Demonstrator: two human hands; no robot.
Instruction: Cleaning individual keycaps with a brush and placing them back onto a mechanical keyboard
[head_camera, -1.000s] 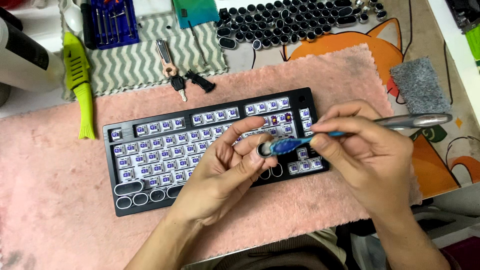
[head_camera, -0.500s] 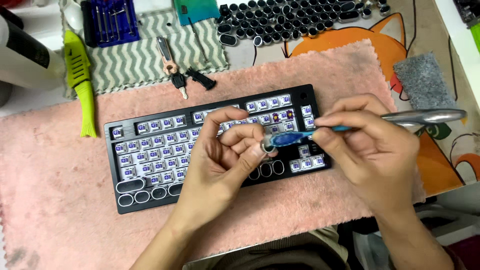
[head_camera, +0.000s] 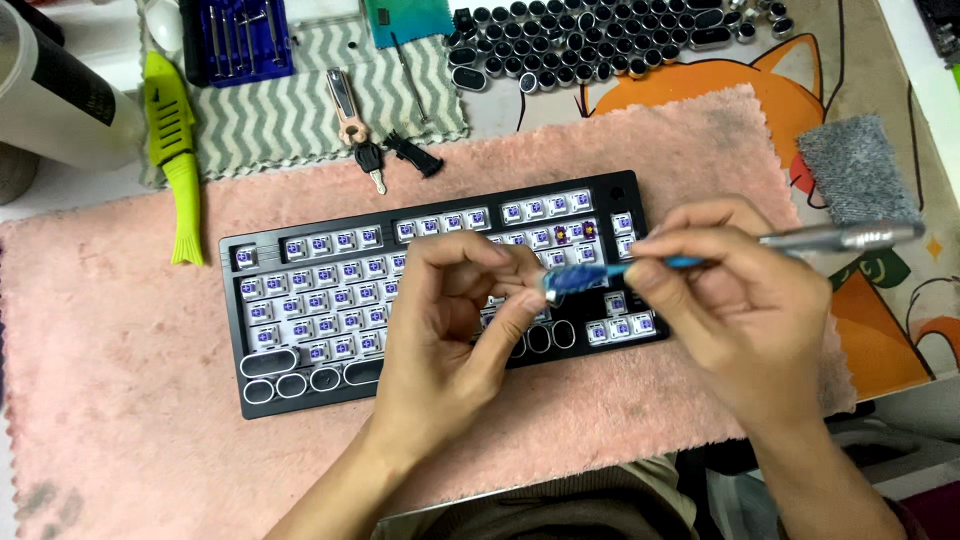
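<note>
Two hands at work over desk. Pink towel spread under keyboard, likely as padding and to stop sliding. Keyboard bare of caps, switches exposed; loose keycaps heaped well apart at far edge. Right hand pinches silver pen-like tool near blue front end, grip closed around shaft. Left hand fingertips closed on tool's blue tip, steadying it; whether small part sits there, cannot tell. Tip hovers above keyboard's right half, between both grips.
</note>
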